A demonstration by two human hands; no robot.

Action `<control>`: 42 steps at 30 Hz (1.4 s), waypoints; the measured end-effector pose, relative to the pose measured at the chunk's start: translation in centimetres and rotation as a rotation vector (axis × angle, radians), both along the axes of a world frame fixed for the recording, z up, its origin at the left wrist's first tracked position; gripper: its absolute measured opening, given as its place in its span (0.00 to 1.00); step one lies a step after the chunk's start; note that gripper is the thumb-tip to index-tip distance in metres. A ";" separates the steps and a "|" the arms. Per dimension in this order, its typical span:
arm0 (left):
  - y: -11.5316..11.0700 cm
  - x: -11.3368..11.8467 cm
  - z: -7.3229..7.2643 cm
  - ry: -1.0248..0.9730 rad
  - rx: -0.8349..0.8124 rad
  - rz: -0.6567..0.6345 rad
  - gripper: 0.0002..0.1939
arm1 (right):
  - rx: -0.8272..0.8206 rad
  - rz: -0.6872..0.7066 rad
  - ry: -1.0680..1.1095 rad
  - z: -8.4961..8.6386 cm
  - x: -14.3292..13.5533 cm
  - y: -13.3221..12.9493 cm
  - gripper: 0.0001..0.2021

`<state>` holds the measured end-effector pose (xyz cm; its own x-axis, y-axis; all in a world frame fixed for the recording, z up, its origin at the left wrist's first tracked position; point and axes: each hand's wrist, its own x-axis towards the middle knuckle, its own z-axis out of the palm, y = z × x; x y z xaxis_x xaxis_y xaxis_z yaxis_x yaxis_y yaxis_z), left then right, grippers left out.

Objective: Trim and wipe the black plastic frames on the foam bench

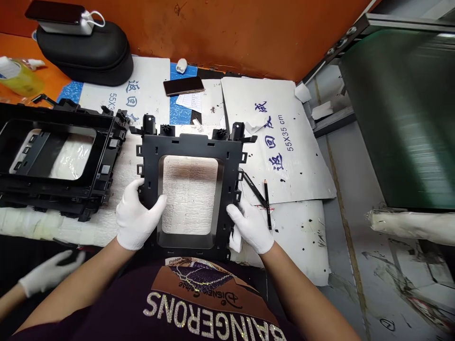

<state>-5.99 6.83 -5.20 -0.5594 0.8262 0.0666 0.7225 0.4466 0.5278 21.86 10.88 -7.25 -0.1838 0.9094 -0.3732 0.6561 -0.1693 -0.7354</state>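
A black plastic frame (pixel 188 146) with a large rectangular opening is held in front of my body, its clips and tabs showing along the sides and top. My left hand (pixel 138 215), in a white glove, grips its left side, with the thumb over the face near the opening. On the right side my right hand (pixel 250 225), also gloved in white, wraps round the edge with its thumb on the front. Through the opening a silvery foam surface shows. More black frames (pixel 53 184) lie stacked on the left.
A pencil (pixel 267 203) and a black cutter (pixel 254 189) lie right of the frame on white sheets (pixel 305 166). Behind are a phone (pixel 184 86), a black case (pixel 85 54) and a tape roll (pixel 24 83). Another person's gloved hand (pixel 51 273) shows lower left; a green belt (pixel 405 118) stands right.
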 end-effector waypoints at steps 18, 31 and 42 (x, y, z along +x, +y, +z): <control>0.4 -0.2 0.2 -0.002 -0.055 -0.008 0.29 | -0.007 -0.026 0.061 -0.5 -0.4 0.8 0.21; 2.4 -0.3 -0.4 -0.139 -0.188 0.002 0.31 | -0.054 -0.212 0.066 -1.2 0.5 2.6 0.23; 3.4 -1.1 -1.7 -0.177 -0.312 -0.120 0.34 | -0.386 -0.414 0.855 1.0 0.2 7.9 0.28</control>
<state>-7.09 10.19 -6.94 -0.4379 0.8519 -0.2871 0.6892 0.5232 0.5012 22.04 18.81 -6.27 -0.2242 0.8074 -0.5457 -0.2255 -0.5877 -0.7770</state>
